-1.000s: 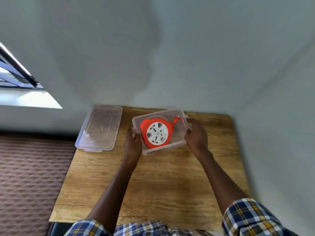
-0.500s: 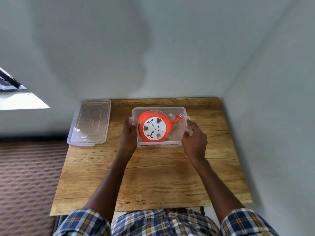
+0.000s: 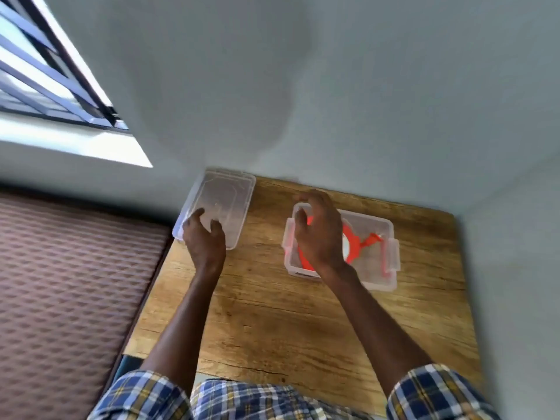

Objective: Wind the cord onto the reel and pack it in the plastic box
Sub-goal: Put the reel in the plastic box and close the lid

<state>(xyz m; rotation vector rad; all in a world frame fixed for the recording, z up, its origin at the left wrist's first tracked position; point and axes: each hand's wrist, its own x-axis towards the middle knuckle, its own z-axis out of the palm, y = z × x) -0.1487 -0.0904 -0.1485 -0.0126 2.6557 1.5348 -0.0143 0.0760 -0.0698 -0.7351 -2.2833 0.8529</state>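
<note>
- Clear lid: light, thin, likely slippery; best taken by its rim.
- Left hand grips the lid's near edge.
- Right hand hovers loosely spread over the reel in the plastic box.

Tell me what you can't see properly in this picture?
- Cord reel in the plastic box: mostly hidden by the right hand, head view.
- Left hand on the lid: blurred, grip unclear.
- Window: cut off by the left edge.
- Table: near edge hidden by the checked shirt.
</note>
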